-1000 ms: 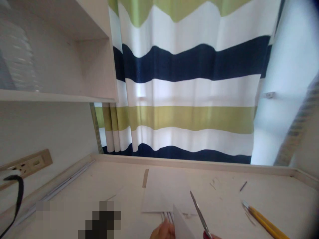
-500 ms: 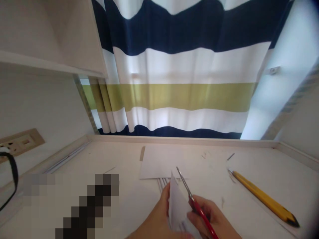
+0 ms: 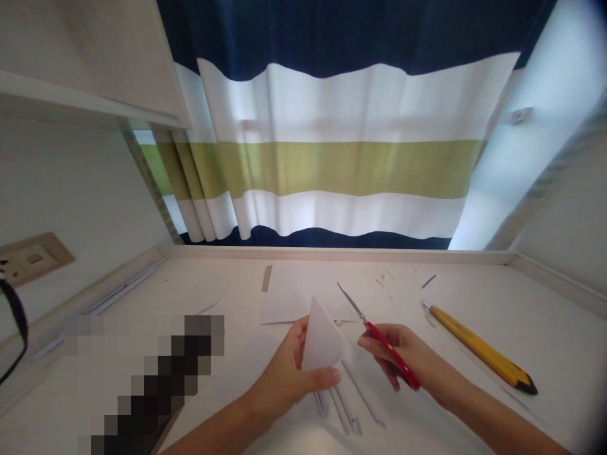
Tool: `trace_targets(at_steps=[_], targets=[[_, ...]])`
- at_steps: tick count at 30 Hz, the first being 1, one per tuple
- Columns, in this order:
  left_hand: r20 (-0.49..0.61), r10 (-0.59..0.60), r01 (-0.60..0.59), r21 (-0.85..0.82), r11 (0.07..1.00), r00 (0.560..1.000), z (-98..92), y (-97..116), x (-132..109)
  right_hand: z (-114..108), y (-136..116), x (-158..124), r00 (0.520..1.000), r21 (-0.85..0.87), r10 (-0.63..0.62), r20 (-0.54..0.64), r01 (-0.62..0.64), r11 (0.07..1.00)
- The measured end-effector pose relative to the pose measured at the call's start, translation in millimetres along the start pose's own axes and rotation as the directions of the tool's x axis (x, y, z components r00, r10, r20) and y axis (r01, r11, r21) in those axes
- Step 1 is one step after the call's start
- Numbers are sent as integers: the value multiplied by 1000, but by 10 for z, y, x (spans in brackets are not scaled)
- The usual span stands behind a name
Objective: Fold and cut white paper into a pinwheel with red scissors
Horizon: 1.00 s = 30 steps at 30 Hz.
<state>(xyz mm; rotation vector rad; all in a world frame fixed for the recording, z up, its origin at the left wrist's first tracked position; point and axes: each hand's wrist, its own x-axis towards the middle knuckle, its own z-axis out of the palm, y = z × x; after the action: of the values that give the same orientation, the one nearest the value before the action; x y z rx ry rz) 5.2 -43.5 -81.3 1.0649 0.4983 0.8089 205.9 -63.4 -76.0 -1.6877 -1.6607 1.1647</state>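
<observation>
A folded white piece of paper, pointed at its top, stands tilted in my left hand, with the thumb pressed across its lower front. In my right hand is a pair of red-handled scissors. Their metal blades point up and to the left, look closed, and are apart from the paper. Beneath the held paper, several thin rolled paper tubes lie on the white table, partly hidden by my left hand. Behind it lies a flat white sheet.
A yellow utility knife rests on the right, near a small dark strip. Paper scraps lie towards the back. A raised rim borders the table before a striped curtain. A pixelated patch covers the lower left.
My right hand and the scissors have moved away from the paper to the right. My left hand has turned the paper so its broad face shows. The view has tilted down.
</observation>
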Motion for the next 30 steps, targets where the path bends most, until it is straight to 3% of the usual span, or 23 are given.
trace_targets(at_steps=[3,7,10,14,16,24,30], targets=[[-17,3,-2,33,999,1000,-29,-18,2,-147,121,109,997,-163,-50,-57,40,986],[-77,-32,38,87,995,996,-52,-21,-2,-281,236,204,966,-355,-125,-225,39,934],[-157,-99,110,66,992,983,-15,44,-8,-262,268,215,940,-471,-204,-275,53,880],[-324,-185,206,30,978,928,34,119,-4,-148,306,216,919,-585,-299,-258,98,805],[-356,-197,223,32,974,913,27,117,6,-102,336,220,911,-626,-325,-255,101,774],[-324,-130,163,77,984,937,-42,77,21,-83,421,241,880,-713,-369,-299,51,699],[-289,-105,168,202,965,952,-39,92,23,-87,499,286,864,-709,-415,-285,100,698]])
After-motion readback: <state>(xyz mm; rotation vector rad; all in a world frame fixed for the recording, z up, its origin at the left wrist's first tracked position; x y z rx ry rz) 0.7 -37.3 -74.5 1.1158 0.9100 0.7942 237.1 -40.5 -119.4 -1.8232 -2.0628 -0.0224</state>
